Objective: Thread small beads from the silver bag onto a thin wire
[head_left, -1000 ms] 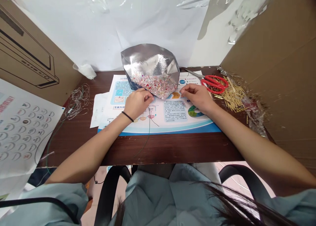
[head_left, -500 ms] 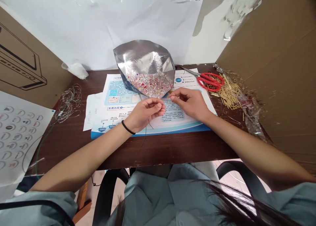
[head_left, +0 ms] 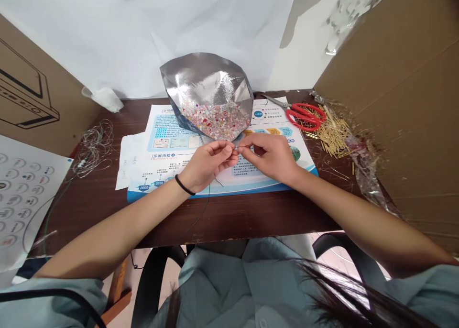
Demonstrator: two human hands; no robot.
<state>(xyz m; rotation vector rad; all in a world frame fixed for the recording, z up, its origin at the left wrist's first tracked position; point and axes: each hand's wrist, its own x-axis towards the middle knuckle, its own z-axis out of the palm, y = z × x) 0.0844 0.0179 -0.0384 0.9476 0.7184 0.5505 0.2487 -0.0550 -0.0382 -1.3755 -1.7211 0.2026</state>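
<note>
My left hand (head_left: 211, 164), with a black band at the wrist, is closed in a pinch in front of the bag. A thin dark thread (head_left: 209, 199) hangs down from its fingers over the table edge. My right hand (head_left: 268, 157) is pinched too, its fingertips meeting those of my left hand. Something tiny between the fingertips is too small to make out. Just behind both hands, an open silver bag (head_left: 208, 86) holds many small pink, red and white beads (head_left: 215, 119).
Printed sheets (head_left: 172, 175) lie under the hands. Red-handled scissors (head_left: 305, 117) rest beside a pile of gold sticks (head_left: 332, 134) on the right. Tangled clear line (head_left: 95, 148) lies at the left. Cardboard (head_left: 394, 103) stands on both sides.
My right hand has moved left, and its fingertips now meet those of my left hand. The view has shifted slightly.
</note>
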